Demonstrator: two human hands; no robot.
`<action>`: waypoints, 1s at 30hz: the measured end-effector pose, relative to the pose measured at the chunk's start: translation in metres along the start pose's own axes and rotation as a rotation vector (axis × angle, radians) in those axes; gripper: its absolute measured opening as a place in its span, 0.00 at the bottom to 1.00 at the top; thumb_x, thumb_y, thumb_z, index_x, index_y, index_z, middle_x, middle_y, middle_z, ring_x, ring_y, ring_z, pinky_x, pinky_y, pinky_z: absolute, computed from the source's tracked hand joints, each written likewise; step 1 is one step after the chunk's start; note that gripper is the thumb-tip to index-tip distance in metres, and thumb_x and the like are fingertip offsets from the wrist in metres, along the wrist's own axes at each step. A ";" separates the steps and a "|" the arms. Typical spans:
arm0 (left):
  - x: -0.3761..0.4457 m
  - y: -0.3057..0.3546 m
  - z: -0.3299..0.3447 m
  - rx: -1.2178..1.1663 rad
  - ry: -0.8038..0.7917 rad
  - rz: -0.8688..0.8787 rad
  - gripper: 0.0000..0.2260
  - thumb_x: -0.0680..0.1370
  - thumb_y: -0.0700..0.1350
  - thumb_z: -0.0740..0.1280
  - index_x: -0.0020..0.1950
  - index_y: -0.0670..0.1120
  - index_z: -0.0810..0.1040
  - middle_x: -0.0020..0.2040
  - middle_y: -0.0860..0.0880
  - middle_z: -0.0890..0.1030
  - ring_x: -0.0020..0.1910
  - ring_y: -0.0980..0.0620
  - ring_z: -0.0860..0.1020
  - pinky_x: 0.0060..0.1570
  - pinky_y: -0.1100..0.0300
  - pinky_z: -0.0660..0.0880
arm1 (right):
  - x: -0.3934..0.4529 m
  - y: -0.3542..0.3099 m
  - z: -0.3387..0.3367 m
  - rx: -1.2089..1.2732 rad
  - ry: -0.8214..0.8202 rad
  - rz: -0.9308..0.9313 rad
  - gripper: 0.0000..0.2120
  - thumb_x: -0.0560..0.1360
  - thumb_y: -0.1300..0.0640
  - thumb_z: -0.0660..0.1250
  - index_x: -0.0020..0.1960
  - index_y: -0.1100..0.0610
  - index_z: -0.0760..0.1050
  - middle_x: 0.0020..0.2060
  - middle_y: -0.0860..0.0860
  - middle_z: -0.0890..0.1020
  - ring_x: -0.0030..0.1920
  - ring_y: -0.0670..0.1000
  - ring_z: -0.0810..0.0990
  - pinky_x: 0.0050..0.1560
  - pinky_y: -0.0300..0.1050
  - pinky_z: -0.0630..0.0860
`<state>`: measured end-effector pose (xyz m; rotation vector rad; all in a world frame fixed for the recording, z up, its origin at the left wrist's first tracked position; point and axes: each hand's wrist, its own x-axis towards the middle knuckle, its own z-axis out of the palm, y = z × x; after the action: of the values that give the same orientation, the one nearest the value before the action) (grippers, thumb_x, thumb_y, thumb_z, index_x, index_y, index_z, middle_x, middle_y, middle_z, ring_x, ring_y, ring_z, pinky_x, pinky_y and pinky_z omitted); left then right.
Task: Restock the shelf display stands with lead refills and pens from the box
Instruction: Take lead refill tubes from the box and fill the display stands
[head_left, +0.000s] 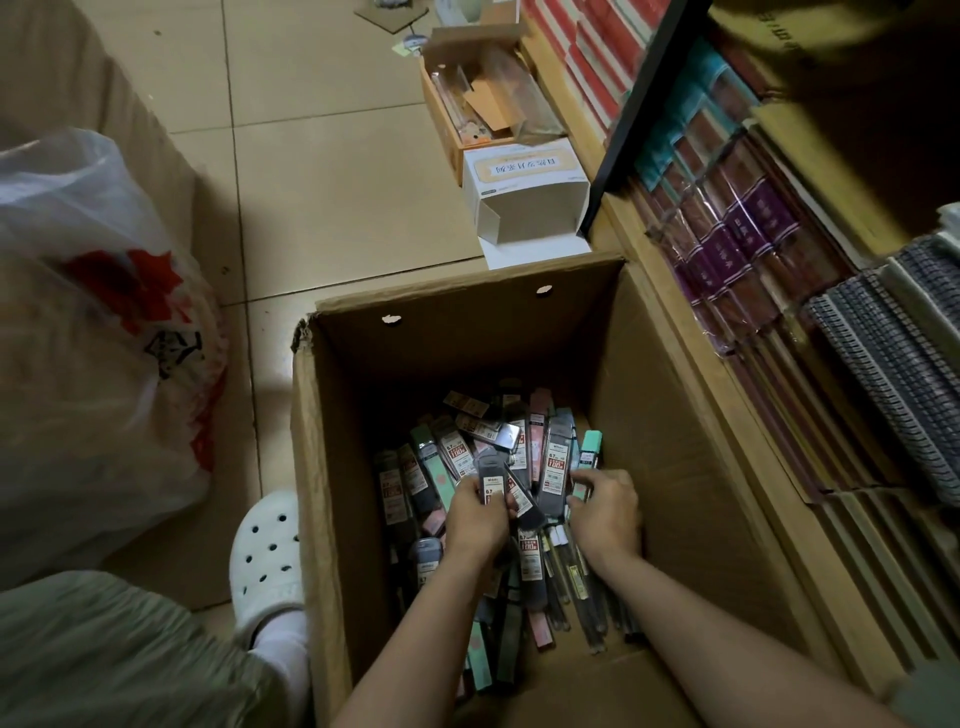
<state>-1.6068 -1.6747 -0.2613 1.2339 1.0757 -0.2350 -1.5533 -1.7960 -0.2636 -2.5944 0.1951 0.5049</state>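
Single head view, worn by the person, looks forward and steeply down from above the hands. Close range: both forearms enter from the bottom edge, left hand (475, 512) and right hand (605, 512) near centre, inside the box (670, 415). Wide angle bends the shelf (691, 332) right of the hands. Floor (322, 171) beyond them.

Bare forearms, no sleeves, watch or rings on left hand (475, 519) or right hand (605, 514). Pale grey-green ribbed trouser leg (104, 654) at lower left. White sock (283, 654) inside white perforated clog (267, 558) with round vent holes. Sliver of grey-green fabric at bottom right corner, too little to identify.
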 end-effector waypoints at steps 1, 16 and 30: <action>-0.002 0.001 -0.001 -0.011 -0.007 0.003 0.07 0.81 0.36 0.58 0.51 0.46 0.73 0.39 0.48 0.79 0.38 0.51 0.77 0.44 0.54 0.75 | -0.001 0.000 -0.001 0.029 0.015 -0.002 0.12 0.76 0.65 0.68 0.57 0.55 0.81 0.59 0.54 0.74 0.50 0.50 0.75 0.53 0.40 0.73; -0.021 0.012 -0.002 -0.069 0.004 0.119 0.06 0.79 0.40 0.67 0.52 0.48 0.74 0.46 0.49 0.82 0.42 0.54 0.80 0.33 0.67 0.74 | -0.001 -0.011 -0.032 0.403 -0.493 0.007 0.15 0.70 0.61 0.76 0.52 0.58 0.75 0.42 0.50 0.83 0.41 0.45 0.82 0.43 0.42 0.80; -0.006 0.009 -0.001 -0.075 0.012 0.058 0.07 0.80 0.41 0.66 0.57 0.46 0.74 0.49 0.47 0.83 0.46 0.50 0.82 0.37 0.60 0.79 | 0.027 -0.015 -0.015 -0.138 -0.260 -0.142 0.47 0.61 0.60 0.82 0.71 0.47 0.59 0.65 0.54 0.67 0.65 0.58 0.71 0.63 0.58 0.74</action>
<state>-1.6047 -1.6726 -0.2503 1.1990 1.0487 -0.1417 -1.5202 -1.7909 -0.2554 -2.6173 -0.1148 0.8205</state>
